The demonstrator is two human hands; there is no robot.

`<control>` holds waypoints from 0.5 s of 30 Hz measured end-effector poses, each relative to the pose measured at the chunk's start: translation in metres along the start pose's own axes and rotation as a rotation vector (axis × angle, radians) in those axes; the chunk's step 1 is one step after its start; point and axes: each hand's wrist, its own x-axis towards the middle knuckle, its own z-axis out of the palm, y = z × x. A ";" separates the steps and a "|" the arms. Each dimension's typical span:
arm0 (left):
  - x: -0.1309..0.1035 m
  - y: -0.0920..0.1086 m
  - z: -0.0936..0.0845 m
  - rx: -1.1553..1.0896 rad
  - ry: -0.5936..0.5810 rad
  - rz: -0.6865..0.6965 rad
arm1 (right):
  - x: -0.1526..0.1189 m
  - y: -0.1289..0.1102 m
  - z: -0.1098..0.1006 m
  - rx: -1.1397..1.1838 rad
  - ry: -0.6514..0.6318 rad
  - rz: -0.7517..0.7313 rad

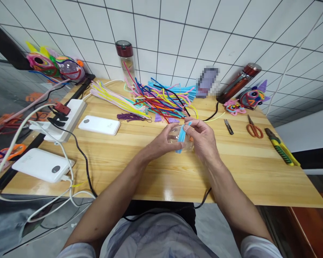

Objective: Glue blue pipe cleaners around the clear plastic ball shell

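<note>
Head view: left hand (161, 141) and right hand (205, 138), fingers curled, grip a clear, rounded ball (188, 144) toward four o'clock from centre; its flat light-blue strip (182, 136) runs lengthwise one-to-seven o'clock.

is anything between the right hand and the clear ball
Yes, in one spot: the light blue strip lies across the clear ball, under the thumb of the right hand. Nothing else visible stands between them; the left hand holds the ball's other side.

Clear ball (187, 144), light-blue strip (182, 136) slanting across it, between both hands (165, 139) (204, 138)
</note>
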 end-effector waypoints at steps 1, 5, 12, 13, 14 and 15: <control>0.000 0.000 0.000 0.002 0.004 -0.001 | 0.001 -0.004 -0.004 -0.025 0.005 -0.014; 0.002 0.000 -0.001 -0.033 0.059 0.056 | -0.003 -0.022 -0.042 -0.300 0.073 -0.105; 0.007 -0.004 -0.002 -0.098 0.151 0.169 | -0.035 -0.010 -0.095 -1.247 -0.069 0.265; 0.006 -0.004 -0.003 -0.104 0.157 0.168 | -0.037 -0.005 -0.091 -1.305 -0.095 0.312; 0.006 -0.004 -0.003 -0.107 0.163 0.168 | -0.038 0.000 -0.086 -1.344 -0.113 0.349; 0.006 -0.004 -0.003 -0.108 0.168 0.169 | -0.037 0.005 -0.079 -1.368 -0.125 0.375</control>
